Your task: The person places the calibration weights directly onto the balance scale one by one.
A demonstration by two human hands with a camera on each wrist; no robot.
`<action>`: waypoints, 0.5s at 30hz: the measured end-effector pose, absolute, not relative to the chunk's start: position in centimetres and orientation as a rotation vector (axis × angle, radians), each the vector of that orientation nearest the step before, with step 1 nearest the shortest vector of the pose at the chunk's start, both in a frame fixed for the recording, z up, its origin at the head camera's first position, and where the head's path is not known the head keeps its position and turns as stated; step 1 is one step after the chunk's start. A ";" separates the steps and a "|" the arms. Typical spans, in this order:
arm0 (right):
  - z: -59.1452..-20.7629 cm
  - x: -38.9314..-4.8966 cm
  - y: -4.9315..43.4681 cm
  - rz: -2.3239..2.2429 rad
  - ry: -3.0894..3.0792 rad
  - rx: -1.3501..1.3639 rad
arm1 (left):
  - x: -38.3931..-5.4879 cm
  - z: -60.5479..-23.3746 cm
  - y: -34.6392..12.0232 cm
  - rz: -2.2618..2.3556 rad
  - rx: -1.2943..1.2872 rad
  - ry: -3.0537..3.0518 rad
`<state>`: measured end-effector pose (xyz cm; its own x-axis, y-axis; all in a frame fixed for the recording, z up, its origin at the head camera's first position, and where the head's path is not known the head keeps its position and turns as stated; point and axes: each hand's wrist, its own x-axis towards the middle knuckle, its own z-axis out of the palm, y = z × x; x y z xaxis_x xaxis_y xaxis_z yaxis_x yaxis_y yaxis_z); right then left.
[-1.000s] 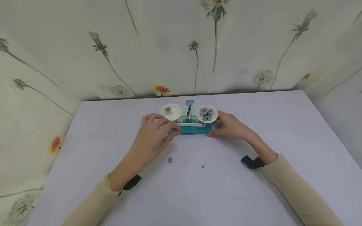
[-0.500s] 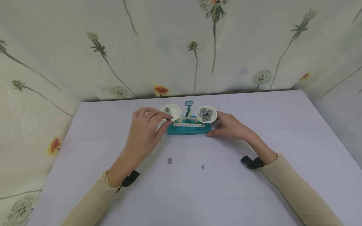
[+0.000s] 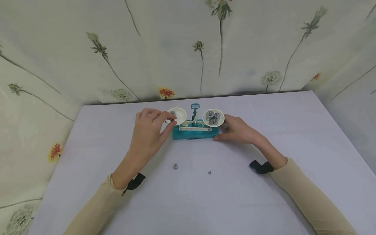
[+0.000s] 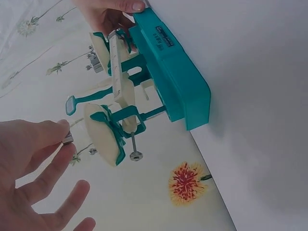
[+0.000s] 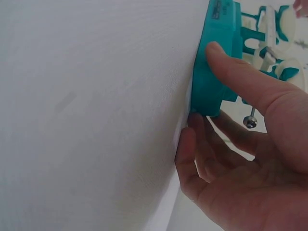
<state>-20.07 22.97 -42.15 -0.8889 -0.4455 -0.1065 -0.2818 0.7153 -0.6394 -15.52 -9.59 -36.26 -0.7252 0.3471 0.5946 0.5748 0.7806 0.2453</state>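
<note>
A teal balance scale (image 3: pixel 194 134) with two cream pans stands toward the table's far edge. My left hand (image 3: pixel 148 133) is at the left pan (image 3: pixel 181 116), pinching a small metal weight (image 4: pixel 68 139) between thumb and index finger; its other fingers are spread. One metal weight (image 3: pixel 172 113) is partly visible in that pan behind my fingertips. Several metal weights (image 3: pixel 210 115) sit grouped in the right pan (image 3: pixel 222 118). My right hand (image 3: pixel 239 130) grips the right end of the base, its thumb (image 5: pixel 216 53) on the front face and its fingers round the end.
Two loose weights lie on the white table in front of the scale: a larger weight (image 3: pixel 175 166) to the left and a tiny weight (image 3: pixel 210 172) to the right. A flower-printed cloth (image 3: pixel 170 49) hangs behind the table.
My left hand has lifted the small weight from in front of the scale's left side, up and leftward to the left pan. The right hand has kept its grip on the base.
</note>
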 end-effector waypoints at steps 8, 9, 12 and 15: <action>-42.1 -20.0 22.9 -0.931 2.682 -0.581 | -16.2 -36.7 -9.6 -0.549 -0.624 -2.496; -42.0 -20.0 22.9 -0.926 2.686 -0.579 | -16.3 -36.7 -9.6 -0.547 -0.621 -2.501; -42.0 -20.0 22.9 -0.913 2.688 -0.571 | -16.4 -36.8 -9.6 -0.546 -0.615 -2.510; -42.0 -20.0 22.8 -0.907 2.684 -0.563 | -16.4 -36.9 -9.7 -0.545 -0.606 -2.519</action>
